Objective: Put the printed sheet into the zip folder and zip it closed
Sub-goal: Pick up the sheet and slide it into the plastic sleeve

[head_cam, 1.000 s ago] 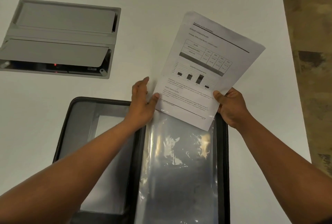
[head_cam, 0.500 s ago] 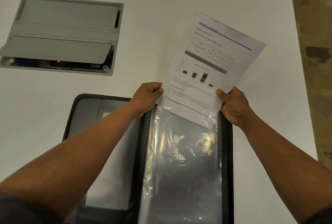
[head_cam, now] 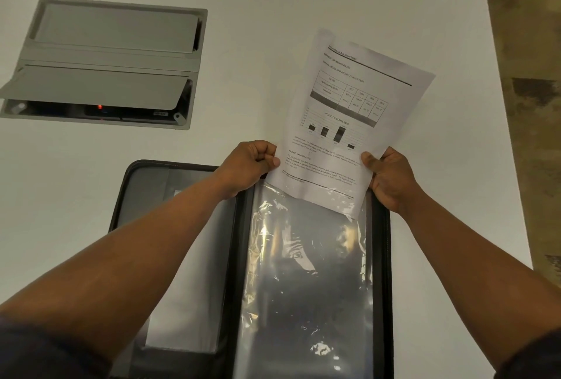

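The printed sheet (head_cam: 349,117), with a table and a bar chart on it, stands tilted over the far end of the open black zip folder (head_cam: 382,257). Its lower edge sits in the mouth of a clear plastic sleeve (head_cam: 306,272) on the folder's right half. My left hand (head_cam: 249,166) pinches the sheet's lower left edge with curled fingers. My right hand (head_cam: 388,178) grips the lower right corner, thumb on top. The folder lies open flat on the white table (head_cam: 91,181), its left half partly under my left forearm.
A grey cable box (head_cam: 106,65) is set into the table at the far left, one flap raised, a red light inside. The table's right edge (head_cam: 510,147) runs diagonally, with patterned carpet beyond it.
My left hand went from flat beside the sheet to pinching its left edge. The sheet's bottom edge has slid a little into the plastic sleeve.
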The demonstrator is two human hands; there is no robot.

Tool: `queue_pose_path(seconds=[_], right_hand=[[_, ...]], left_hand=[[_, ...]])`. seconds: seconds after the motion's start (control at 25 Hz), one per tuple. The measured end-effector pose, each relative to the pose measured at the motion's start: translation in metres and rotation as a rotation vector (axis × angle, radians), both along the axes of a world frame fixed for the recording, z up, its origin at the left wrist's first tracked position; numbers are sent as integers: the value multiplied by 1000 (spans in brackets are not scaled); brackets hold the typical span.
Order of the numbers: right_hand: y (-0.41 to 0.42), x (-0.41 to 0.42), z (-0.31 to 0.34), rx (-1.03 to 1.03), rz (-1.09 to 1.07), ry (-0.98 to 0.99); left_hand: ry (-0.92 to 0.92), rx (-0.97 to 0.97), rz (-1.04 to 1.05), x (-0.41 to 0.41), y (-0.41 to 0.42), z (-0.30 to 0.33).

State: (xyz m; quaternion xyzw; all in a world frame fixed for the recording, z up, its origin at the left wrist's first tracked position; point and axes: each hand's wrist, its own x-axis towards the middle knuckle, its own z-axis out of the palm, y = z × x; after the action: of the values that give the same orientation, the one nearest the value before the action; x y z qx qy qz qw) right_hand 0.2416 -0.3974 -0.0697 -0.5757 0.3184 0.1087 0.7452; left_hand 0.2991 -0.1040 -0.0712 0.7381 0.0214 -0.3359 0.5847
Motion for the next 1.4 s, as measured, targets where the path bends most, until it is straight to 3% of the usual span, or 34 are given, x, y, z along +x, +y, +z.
queue_pose_path(seconds=[0.36,0.56,0.8,0.92,1.04,1.16,1.4], right_hand=[[3,1,3,10,19,-5],[3,0,5,-51,82,-25],[1,-1,8,-156,238,-47],[-1,0,5,-136,271,-42],[-1,0,3,-123,301,-22],[0,-1,5,-110,321,-2],[8,1,7,-112,251,0]], left_hand=[[27,98,-170,12,10,6],[58,-41,-49,6,2,11],[-71,78,3,0,-2,6],[-28,138,13,2,-1,4],[18,78,44,2,-3,5],[-22,28,72,-1,-4,8],[-89,153,45,-2,-4,2]])
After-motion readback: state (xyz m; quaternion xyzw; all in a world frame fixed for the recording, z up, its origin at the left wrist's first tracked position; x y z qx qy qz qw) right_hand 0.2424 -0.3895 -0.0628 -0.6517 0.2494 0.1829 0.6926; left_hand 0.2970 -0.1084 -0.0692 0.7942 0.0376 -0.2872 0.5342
